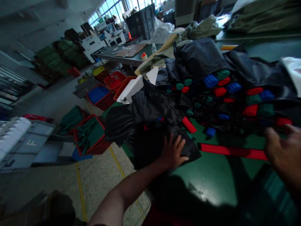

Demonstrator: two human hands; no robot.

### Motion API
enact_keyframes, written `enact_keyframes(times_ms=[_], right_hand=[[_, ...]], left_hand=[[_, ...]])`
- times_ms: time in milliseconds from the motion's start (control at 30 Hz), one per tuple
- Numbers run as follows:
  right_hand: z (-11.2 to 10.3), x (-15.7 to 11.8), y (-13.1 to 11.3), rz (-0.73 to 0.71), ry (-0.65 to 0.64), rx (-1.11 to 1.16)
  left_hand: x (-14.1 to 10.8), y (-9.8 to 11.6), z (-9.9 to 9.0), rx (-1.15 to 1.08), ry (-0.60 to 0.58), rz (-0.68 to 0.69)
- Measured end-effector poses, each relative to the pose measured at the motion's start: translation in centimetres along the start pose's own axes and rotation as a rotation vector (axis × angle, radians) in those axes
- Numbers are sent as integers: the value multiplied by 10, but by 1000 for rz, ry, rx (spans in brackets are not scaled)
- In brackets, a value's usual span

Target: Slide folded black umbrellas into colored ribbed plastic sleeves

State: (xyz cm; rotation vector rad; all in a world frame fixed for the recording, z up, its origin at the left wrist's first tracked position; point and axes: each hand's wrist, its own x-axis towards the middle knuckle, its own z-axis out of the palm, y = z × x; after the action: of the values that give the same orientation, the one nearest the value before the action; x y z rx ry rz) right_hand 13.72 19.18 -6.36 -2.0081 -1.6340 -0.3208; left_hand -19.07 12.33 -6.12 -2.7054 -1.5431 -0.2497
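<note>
My left hand (173, 151) lies flat with fingers spread on a black plastic bag (150, 149) at the green table's near edge. At the right edge of the view is my right hand (285, 153), blurred, its thumb and fingers apart; nothing shows between them. Close to it ends a long red ribbed strip (232, 151) lying on the table. A shorter red ribbed piece (189, 124) sticks out beside the black bags. Beyond both hands, black-wrapped bundles (199, 58) are piled up, with red, blue and green ends showing.
The green table (211, 179) runs to the right. On the floor at left stand red crates (94, 138) with green pieces and a grey bin (35, 141). White folded card (134, 88) rests by the table's left edge. Farther back, a bottle (154, 48) stands on another table.
</note>
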Motion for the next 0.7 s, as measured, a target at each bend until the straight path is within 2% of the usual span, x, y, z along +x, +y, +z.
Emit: enact_keyframes(times_ms=[67,133,233,267,333,400,467,533,700], right_hand=[[7,-47,-3,-56,-26,77],[16,-87,-8,-157,-128,110],[21,-131,-8,-258,-260,123],[21,-141,-5,-269,-275,115],[19,-158,6,-280,-284,85],[17,-170,21,-280,-320,56],[18,-181,34,-276,-389,41],[19,-190,42,-286,-452,47],[9,-200,32,-351,-458,34]], left_hand=[[-40,3,26,-7,-37,-148],[-57,5,35,-48,-29,-175],[-64,-15,23,-73,5,-169],[-67,-28,18,-51,17,-238],[-74,-58,9,11,26,-471],[-82,-81,9,38,-5,-642],[-88,-89,13,10,-46,-661],[-92,-84,19,-26,-52,-611],[-99,-61,23,6,26,-553]])
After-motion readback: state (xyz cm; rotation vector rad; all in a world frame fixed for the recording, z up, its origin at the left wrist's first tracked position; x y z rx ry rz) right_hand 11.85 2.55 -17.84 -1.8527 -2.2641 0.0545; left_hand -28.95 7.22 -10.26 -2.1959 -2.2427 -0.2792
